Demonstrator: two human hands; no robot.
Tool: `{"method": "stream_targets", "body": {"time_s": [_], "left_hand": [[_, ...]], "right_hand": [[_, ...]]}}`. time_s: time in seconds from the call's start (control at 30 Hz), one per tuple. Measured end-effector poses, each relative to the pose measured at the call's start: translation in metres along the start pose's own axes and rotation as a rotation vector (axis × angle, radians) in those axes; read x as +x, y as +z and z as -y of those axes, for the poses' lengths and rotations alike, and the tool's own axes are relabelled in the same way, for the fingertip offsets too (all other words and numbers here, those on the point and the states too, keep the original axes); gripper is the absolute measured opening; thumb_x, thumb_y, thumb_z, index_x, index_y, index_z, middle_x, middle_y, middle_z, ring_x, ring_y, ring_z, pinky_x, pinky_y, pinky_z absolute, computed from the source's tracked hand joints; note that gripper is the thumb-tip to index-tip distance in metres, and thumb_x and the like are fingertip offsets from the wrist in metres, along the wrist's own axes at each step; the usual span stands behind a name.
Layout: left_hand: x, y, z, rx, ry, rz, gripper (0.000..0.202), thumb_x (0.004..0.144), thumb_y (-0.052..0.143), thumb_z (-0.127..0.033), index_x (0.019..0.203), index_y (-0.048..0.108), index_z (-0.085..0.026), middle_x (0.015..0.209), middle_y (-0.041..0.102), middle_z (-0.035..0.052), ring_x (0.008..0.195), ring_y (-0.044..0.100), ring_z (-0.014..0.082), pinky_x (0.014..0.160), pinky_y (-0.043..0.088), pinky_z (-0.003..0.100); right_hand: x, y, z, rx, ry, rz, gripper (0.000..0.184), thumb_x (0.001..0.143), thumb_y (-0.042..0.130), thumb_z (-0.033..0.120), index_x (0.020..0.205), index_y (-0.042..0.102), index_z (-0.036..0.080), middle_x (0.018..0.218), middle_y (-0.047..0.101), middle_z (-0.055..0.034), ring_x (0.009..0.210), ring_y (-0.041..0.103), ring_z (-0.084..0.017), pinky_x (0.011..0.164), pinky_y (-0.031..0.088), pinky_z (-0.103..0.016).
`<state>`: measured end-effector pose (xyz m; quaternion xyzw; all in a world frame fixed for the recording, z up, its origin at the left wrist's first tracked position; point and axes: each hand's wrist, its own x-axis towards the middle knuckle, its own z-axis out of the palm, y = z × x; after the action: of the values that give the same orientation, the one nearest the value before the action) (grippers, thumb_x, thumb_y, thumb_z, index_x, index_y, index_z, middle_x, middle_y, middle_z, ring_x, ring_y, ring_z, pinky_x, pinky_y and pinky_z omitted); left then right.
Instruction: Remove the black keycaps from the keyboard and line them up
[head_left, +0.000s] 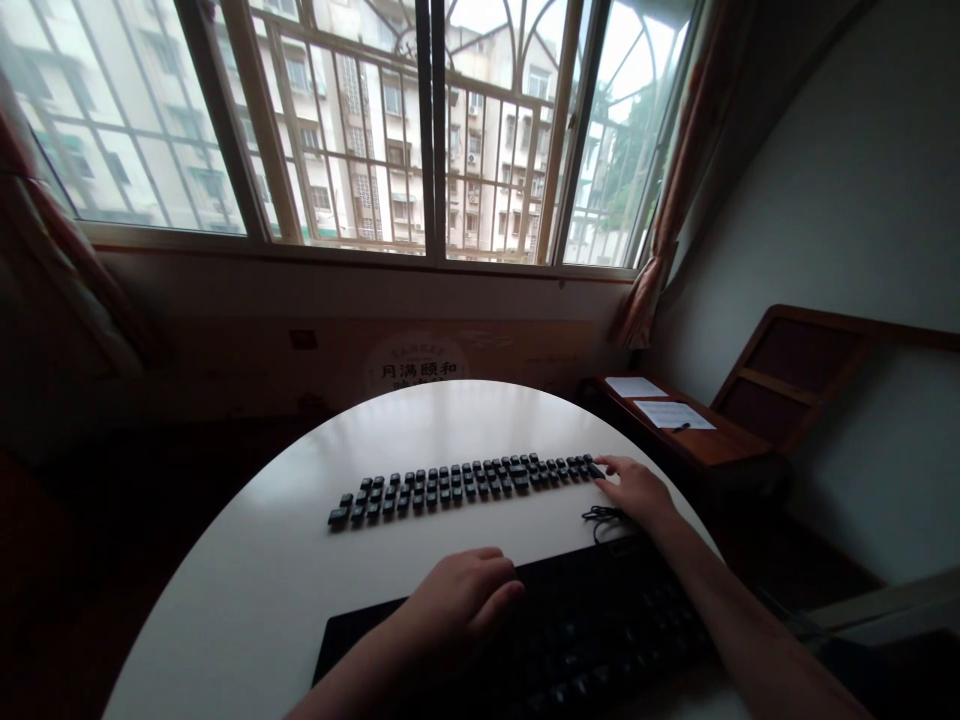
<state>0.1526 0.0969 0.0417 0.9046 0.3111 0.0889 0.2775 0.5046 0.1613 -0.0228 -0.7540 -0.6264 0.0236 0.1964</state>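
Note:
Small black keycaps (pixel 450 487) stand in staggered rows across the white round table (pixel 247 560). My right hand (pixel 634 490) is at the right end of these rows, its thumb and index finger closed around a keycap (pixel 597 471). Below the rows lies a black keyboard (pixel 570 600); its upper part looks bare and dark, while keys show towards its lower right. My left hand (pixel 469 595) rests over the keyboard's left half with its fingers curled in. The palm side is hidden, so I cannot make out whether anything is inside.
A coiled black cable (pixel 604 517) lies between the keycaps and the keyboard, near my right wrist. To the right, a wooden bench (pixel 712 450) bears paper sheets (pixel 675 414) and a pen (pixel 681 428). Barred windows (pixel 431 130) and a printed panel (pixel 495 350) are beyond the table.

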Motion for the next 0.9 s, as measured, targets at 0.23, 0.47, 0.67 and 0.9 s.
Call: {"method": "stream_targets", "body": {"time_s": [0.23, 0.47, 0.67, 0.9], "left_hand": [[0.0, -0.0009, -0.0018, 0.001, -0.011, 0.011, 0.034, 0.101, 0.034, -0.038, 0.083, 0.056, -0.019, 0.089, 0.061, 0.0044, 0.078, 0.056, 0.0181, 0.069, 0.041, 0.027], [0.0003, 0.0001, -0.0008, 0.005, 0.017, -0.005, 0.032, 0.101, 0.035, -0.037, 0.081, 0.053, -0.019, 0.087, 0.061, 0.004, 0.077, 0.057, 0.0178, 0.069, 0.041, 0.027], [-0.0003, -0.0015, -0.0022, 0.006, 0.0, 0.011, 0.032, 0.101, 0.035, -0.037, 0.084, 0.056, -0.019, 0.091, 0.062, 0.0044, 0.08, 0.058, 0.0182, 0.071, 0.041, 0.027], [0.0001, -0.0028, -0.0047, 0.016, -0.014, 0.034, 0.032, 0.1, 0.036, -0.036, 0.086, 0.058, -0.019, 0.092, 0.063, 0.0047, 0.081, 0.058, 0.0192, 0.071, 0.042, 0.029]], "right_hand": [[-0.0008, 0.0012, 0.0007, -0.009, -0.033, 0.007, 0.029, 0.085, 0.061, 0.026, 0.111, 0.074, 0.027, 0.112, 0.073, -0.0032, 0.101, 0.067, -0.023, 0.082, 0.048, -0.028], [0.0, 0.001, 0.0031, -0.021, -0.023, 0.018, 0.025, 0.085, 0.06, 0.027, 0.106, 0.075, 0.026, 0.111, 0.074, -0.0024, 0.101, 0.068, -0.022, 0.081, 0.048, -0.028], [-0.0004, 0.0007, 0.0034, -0.018, 0.009, 0.023, 0.024, 0.084, 0.062, 0.028, 0.104, 0.074, 0.027, 0.106, 0.076, -0.0014, 0.098, 0.069, -0.023, 0.078, 0.048, -0.028], [-0.0003, -0.0006, 0.0053, -0.011, 0.018, 0.024, 0.023, 0.085, 0.06, 0.029, 0.104, 0.073, 0.027, 0.104, 0.077, -0.0006, 0.097, 0.07, -0.023, 0.075, 0.047, -0.028]]}}
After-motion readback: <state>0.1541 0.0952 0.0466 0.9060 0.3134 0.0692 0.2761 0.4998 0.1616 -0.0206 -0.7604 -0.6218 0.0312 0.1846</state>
